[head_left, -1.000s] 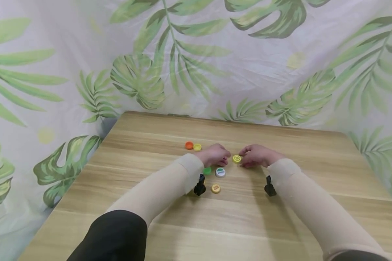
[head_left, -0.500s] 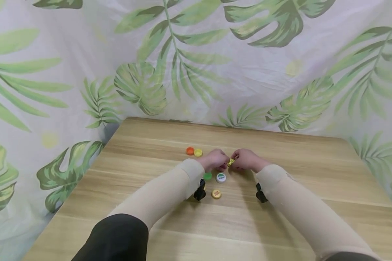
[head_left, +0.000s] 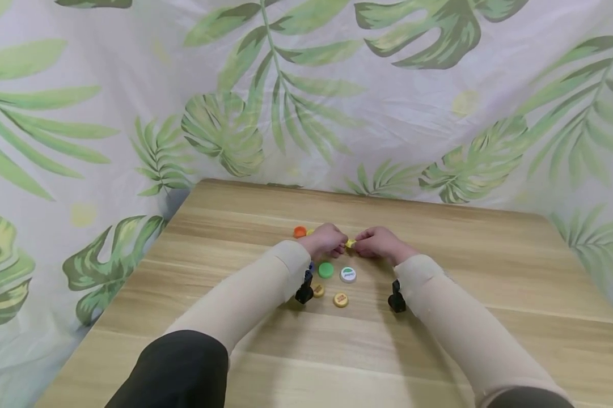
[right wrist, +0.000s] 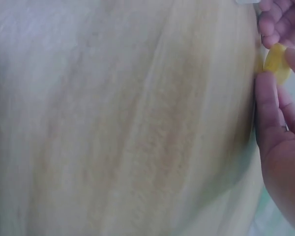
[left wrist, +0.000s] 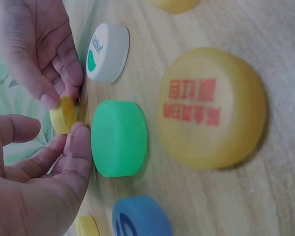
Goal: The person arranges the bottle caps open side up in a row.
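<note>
A small yellow bottle cap (head_left: 350, 243) is held on edge between the two hands, near the middle of the table. My right hand (head_left: 383, 243) pinches it between thumb and fingers, as the right wrist view shows with the cap (right wrist: 277, 63) in the grip. From the other side my left hand (head_left: 328, 241) reaches toward it, fingertips at the cap's lower edge in the left wrist view. The left thumb stands apart from the cap. Just nearer than the hands lie a green cap (left wrist: 119, 138) and a white cap (left wrist: 108, 53) with a green mark.
Two tan caps, one with red print (head_left: 341, 300) and another (head_left: 318, 290) beside it, lie nearest on the wooden table (head_left: 439, 340). An orange cap (head_left: 299, 232) and a partly hidden yellow one (head_left: 310, 232) sit behind the left hand. A blue cap (left wrist: 141, 219) shows below the green.
The right hand has moved left with the yellow cap and brought it to the left hand. The left hand has shifted slightly left, uncovering the green cap and a second tan one.
</note>
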Action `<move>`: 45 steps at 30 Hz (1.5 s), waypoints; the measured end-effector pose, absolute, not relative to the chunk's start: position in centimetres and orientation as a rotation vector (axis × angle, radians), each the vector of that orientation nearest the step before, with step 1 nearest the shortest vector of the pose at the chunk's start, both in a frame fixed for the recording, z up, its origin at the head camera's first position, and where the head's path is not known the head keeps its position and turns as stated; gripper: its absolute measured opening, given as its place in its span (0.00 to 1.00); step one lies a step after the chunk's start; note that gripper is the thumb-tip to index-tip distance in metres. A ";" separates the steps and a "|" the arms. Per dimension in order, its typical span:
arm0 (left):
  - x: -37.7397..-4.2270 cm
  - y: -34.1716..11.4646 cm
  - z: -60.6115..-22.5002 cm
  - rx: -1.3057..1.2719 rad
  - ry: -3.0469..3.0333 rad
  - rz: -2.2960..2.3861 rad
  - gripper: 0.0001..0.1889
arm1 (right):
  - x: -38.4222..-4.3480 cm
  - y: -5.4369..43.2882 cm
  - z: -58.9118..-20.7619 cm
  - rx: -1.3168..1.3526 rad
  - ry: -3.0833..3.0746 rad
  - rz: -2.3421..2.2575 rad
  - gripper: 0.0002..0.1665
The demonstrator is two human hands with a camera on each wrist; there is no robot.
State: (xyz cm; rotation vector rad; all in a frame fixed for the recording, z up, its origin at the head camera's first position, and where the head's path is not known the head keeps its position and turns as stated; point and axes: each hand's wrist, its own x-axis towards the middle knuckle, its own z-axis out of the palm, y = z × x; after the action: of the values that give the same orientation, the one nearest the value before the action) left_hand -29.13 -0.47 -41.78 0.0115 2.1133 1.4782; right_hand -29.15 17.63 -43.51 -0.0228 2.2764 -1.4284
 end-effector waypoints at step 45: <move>-29.4 -3.2 -40.0 0.046 2.186 1.473 0.22 | -30.3 13.8 -43.7 0.147 2.078 -1.705 0.19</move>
State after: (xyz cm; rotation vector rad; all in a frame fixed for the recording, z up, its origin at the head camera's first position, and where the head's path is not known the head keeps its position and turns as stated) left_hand -29.45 -3.21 -40.00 0.0458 2.1864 1.4727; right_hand -30.33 13.80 -43.67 0.1469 2.0785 -1.7049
